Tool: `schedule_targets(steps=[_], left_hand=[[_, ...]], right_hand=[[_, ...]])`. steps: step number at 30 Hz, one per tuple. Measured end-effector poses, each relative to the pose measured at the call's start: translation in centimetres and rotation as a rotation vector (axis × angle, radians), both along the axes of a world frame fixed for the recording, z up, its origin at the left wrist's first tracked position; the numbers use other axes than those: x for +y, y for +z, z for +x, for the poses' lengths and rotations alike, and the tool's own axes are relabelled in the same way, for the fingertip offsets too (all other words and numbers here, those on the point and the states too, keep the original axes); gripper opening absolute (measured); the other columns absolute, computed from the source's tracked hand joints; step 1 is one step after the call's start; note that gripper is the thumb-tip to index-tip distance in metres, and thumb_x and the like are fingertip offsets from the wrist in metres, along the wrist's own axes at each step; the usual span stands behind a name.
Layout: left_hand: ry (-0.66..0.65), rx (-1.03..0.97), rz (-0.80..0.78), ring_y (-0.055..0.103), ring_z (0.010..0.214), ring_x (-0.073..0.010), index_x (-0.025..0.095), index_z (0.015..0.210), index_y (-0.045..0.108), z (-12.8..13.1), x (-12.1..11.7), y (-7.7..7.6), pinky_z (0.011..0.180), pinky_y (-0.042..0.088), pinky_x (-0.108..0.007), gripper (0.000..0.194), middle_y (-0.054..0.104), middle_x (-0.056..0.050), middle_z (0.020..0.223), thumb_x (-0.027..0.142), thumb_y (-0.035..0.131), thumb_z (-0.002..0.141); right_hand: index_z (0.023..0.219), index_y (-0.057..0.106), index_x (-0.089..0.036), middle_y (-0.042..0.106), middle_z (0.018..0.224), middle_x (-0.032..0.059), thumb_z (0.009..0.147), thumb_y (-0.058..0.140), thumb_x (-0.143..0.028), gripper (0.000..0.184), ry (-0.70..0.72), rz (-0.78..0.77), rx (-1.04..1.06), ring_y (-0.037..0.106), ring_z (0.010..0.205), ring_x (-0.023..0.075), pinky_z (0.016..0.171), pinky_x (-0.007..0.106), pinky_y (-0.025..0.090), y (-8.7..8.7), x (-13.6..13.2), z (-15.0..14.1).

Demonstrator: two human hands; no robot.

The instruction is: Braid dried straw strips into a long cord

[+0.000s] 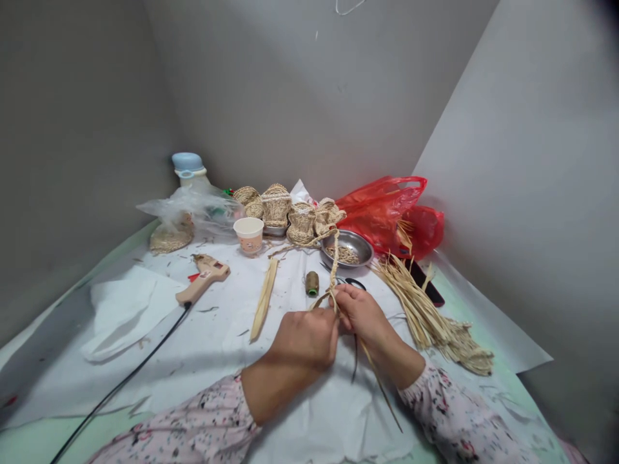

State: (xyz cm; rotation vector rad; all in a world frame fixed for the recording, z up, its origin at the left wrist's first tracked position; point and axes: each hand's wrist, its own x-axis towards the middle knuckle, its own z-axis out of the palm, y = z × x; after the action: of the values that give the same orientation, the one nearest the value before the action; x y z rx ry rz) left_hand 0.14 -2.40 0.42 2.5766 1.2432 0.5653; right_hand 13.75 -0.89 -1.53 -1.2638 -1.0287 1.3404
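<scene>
Pale plaited straw braid [333, 270] sits pinched firmly between the left hand [304, 338] and right hand [360, 316], above a white paper sheet [203, 380]; any slackened pinch could let the dry strands spring loose and unravel.

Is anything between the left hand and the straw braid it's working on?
Nothing visible: the left hand and the right hand are both directly on the straw braid. The scissors and spool of thread lie farther out on the white sheet.

Craft space: straw braid [333, 270], glue gun [203, 278]
</scene>
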Motion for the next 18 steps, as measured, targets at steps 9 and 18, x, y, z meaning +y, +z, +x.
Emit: schedule_targets(steps=[9,18], left_hand=[[0.174,-0.433,-0.097,0.055,0.074,-0.0164,0.019,0.08,0.053,-1.0,2.1,1.2,0.065,0.038,-0.027,0.025,0.06,-0.003,0.079,0.034,0.036,0.089],[0.001,-0.662,-0.924,0.029,0.042,-0.0063,0.017,0.073,0.05,-1.0,4.1,-1.6,0.041,0.02,-0.02,0.041,0.037,0.007,0.053,0.057,0.046,0.079]], right_hand=[[0.069,0.051,-0.017,0.038,0.04,-0.0098,0.075,0.055,-0.033,0.018,0.061,0.033,-0.06,0.025,0.032,0.0038,0.034,0.019,0.014,0.9,0.2,0.7],[0.075,0.057,-0.016,0.042,0.049,-0.0074,0.077,0.055,-0.037,0.022,0.199,0.027,-0.192,0.029,0.038,0.0048,0.037,0.019,0.019,1.5,-0.4,0.8]])
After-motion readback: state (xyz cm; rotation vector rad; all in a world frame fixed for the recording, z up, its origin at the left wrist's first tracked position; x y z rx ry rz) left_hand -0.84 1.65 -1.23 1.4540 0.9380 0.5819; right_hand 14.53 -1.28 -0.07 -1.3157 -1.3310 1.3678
